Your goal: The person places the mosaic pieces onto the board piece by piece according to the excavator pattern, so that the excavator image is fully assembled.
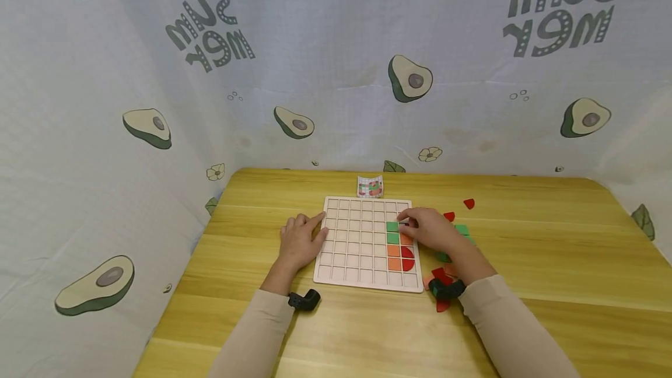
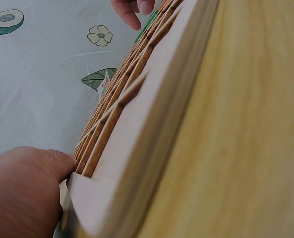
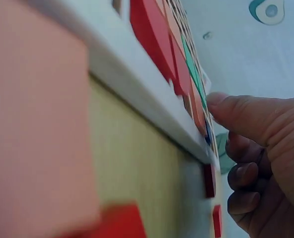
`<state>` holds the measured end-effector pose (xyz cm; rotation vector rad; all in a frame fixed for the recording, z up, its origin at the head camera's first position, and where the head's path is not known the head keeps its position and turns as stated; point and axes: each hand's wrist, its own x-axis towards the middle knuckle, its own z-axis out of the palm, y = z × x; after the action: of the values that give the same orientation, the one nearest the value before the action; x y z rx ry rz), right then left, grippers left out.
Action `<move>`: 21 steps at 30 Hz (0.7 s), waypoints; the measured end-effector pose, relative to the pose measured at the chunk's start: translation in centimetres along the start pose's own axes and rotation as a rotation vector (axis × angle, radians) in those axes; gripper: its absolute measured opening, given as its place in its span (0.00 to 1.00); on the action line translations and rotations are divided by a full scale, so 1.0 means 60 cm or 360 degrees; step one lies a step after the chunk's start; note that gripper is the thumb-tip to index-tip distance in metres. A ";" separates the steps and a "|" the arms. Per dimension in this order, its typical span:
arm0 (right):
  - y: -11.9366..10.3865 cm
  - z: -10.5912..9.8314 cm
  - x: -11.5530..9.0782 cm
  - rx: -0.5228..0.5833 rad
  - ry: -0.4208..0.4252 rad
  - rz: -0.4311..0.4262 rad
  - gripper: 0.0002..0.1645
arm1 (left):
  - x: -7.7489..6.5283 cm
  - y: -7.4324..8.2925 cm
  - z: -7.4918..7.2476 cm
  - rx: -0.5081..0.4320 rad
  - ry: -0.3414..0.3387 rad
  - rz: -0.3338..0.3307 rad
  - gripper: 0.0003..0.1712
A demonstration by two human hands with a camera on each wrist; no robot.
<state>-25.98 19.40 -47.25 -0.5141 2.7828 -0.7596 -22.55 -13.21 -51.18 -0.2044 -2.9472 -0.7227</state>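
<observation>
In the head view, a pale wooden grid board (image 1: 353,242) lies on the table. My left hand (image 1: 298,242) rests at its left edge, thumb and index finger spread and touching the rim. Over the board's right side is my right hand (image 1: 431,227), thumb and index finger apart above a dark blue piece (image 3: 207,135) that sits low among the cells. Its other fingers are curled in. Nearby cells hold green squares (image 1: 392,238), orange squares (image 1: 394,263) and two red quarter-round pieces (image 1: 408,259). Whether a fingertip touches the blue piece is hard to see.
A small printed pattern card (image 1: 370,186) stands behind the board. Loose red pieces (image 1: 469,203), green squares (image 1: 462,230) and other pieces lie right of the board, partly under the right forearm. A white printed curtain (image 1: 336,74) hangs behind the wooden table (image 1: 567,238).
</observation>
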 end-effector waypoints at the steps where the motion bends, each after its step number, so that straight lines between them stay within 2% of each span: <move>1: 0.006 -0.003 -0.001 -0.0003 0.0014 0.0005 0.19 | 0.000 0.000 0.000 -0.0003 -0.0002 0.0001 0.27; 7: 0.053 -0.028 -0.007 -0.0032 0.0078 0.0073 0.20 | -0.003 0.001 -0.002 -0.0002 0.0013 0.0018 0.27; 12: 0.085 -0.046 -0.006 -0.0039 0.0079 0.0151 0.22 | -0.004 -0.001 -0.002 0.0010 0.0015 0.0010 0.27; 21: 0.101 -0.052 -0.001 -0.0066 0.0071 0.0197 0.22 | -0.002 0.000 -0.001 0.0002 0.0014 0.0012 0.27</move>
<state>-28.48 25.72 -47.80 -0.3318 2.8452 -0.6957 -22.42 -13.23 -51.15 -0.2112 -2.9368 -0.7185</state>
